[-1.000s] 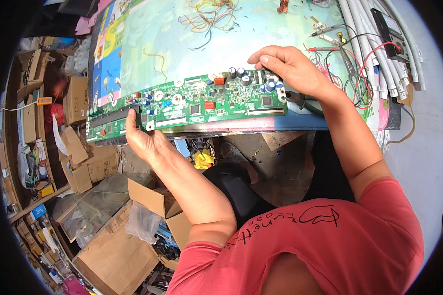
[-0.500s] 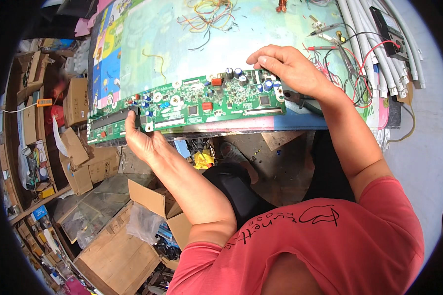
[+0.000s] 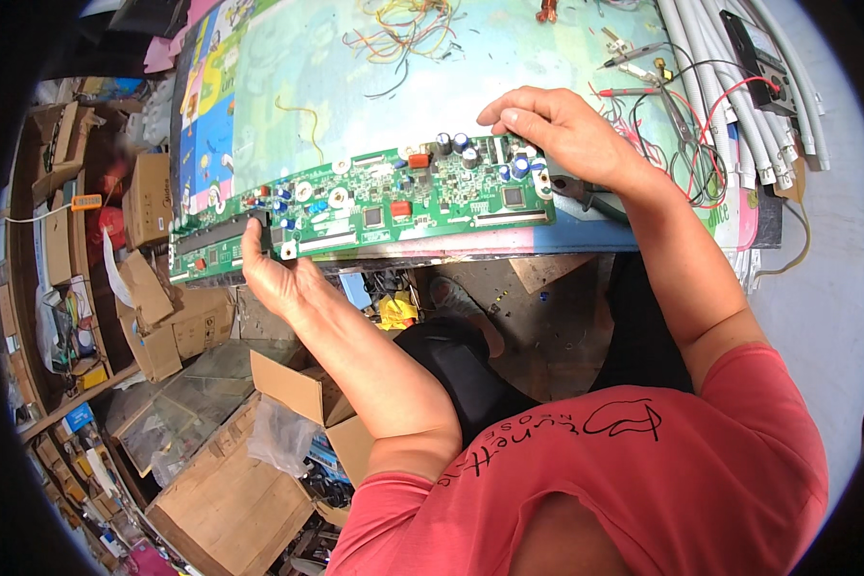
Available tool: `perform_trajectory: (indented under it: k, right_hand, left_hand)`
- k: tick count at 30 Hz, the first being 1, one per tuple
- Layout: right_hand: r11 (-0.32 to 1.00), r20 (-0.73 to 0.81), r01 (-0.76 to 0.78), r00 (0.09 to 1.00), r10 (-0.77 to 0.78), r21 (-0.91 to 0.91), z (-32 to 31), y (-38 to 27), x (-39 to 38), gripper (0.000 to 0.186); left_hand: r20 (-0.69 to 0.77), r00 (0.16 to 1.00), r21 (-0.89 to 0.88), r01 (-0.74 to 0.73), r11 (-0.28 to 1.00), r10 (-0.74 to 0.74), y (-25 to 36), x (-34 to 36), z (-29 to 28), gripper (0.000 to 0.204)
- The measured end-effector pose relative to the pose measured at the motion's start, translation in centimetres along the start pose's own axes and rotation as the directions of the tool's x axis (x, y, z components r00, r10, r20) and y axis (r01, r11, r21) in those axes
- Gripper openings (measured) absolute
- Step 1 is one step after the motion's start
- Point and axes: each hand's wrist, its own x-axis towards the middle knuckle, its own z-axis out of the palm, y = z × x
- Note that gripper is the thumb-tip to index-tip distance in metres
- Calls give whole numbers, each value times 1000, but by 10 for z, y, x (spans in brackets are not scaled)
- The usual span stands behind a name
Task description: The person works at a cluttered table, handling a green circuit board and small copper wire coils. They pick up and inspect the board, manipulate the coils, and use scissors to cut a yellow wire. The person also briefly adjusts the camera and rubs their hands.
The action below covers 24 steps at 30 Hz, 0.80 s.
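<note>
A long green circuit board (image 3: pixel 422 182), crowded with capacitors, chips and connectors, lies across the near part of the work mat (image 3: pixel 432 86). My left hand (image 3: pixel 278 274) grips its front edge toward the left, thumb on a long black strip (image 3: pixel 211 230) on the board. My right hand (image 3: pixel 581 144) is over the board's back right corner, fingers loosely extended and slightly bent, thumb apart; whether they touch the board is unclear. Dark-handled pliers (image 3: pixel 595 202) lie beside the board's right end, partly under my right wrist.
Loose coloured wires (image 3: pixel 403 34) lie at the back. At right are test probes (image 3: pixel 624 93), a meter (image 3: pixel 758 72) and white tubes (image 3: pixel 691 38). Below left stand an open cardboard box (image 3: pixel 288 384) and cluttered wooden shelves (image 3: pixel 58 221). My legs are beneath the table edge.
The board has shifted very slightly leftward, my hands moving a little with it. My grip on the left part looks the same.
</note>
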Motion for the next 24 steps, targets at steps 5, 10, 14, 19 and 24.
perform_trajectory:
  k: [5,10,14,19,24]
  right_hand:
    - [998,14,8,1000,-8,56,-1,1,1,28]
    - [992,30,-62,998,59,112,-2,-3,1,28]
    - [985,43,-67,997,61,156,-4,-2,2,28]
    - [986,69,-71,996,61,153,-6,1,1,29]
    - [958,88,-154,987,137,244,-8,-7,-1,27]
  left_hand:
    - [-28,999,16,-15,1000,16,1,-1,1,16]
    - [-51,999,10,-6,1000,6,2,3,-2,20]
    - [-26,1000,19,-11,1000,12,4,0,-2,18]
    - [16,999,-19,-40,999,40,4,-8,4,21]
    - [55,997,-67,-48,997,52,5,-10,6,29]
